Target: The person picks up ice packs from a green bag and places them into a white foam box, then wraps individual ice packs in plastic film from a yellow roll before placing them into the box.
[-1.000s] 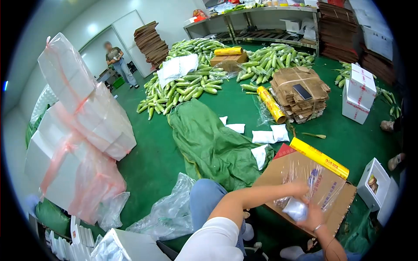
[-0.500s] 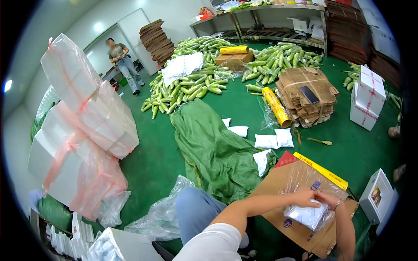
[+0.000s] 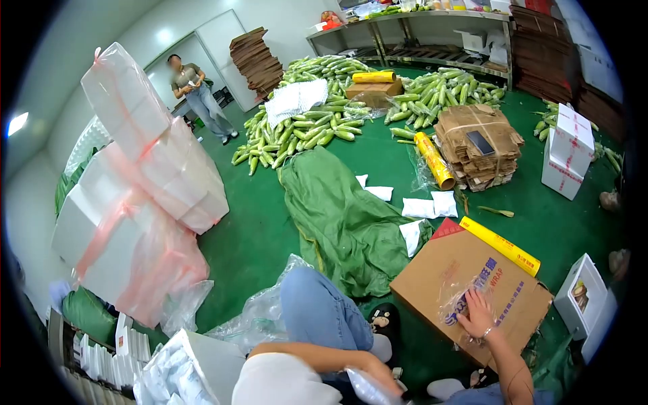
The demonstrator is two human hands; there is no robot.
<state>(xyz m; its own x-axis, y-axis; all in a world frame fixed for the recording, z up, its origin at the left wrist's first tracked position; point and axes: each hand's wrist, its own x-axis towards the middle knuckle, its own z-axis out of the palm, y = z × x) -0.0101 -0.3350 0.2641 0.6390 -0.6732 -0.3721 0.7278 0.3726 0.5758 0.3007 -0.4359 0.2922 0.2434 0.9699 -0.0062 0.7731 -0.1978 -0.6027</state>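
Note:
My right hand (image 3: 479, 314) lies flat with fingers spread on a piece of clear plastic film (image 3: 453, 300) on top of the brown cardboard box (image 3: 425, 268). My left hand (image 3: 386, 378), slightly blurred, is low in front of my body, its fingers partly hidden. It grips a white packet in shiny clear film (image 3: 368, 386), cut off by the bottom edge of the view. A yellow roll of cling film (image 3: 499, 246) lies along the box's far edge.
White pillow packets (image 3: 418, 207) lie by a green sack (image 3: 337, 216). Beyond are wrapped corn cobs (image 3: 304, 131) and flattened cartons (image 3: 479, 145) with a phone (image 3: 480, 142). Left, white foam boxes (image 3: 155, 169) are stacked; another (image 3: 216, 368) holds packets. A person (image 3: 196, 94) stands behind.
The white packet has left the box top in my left hand, moving left toward my body. My right hand has flattened onto the film on the box. The view has shifted slightly.

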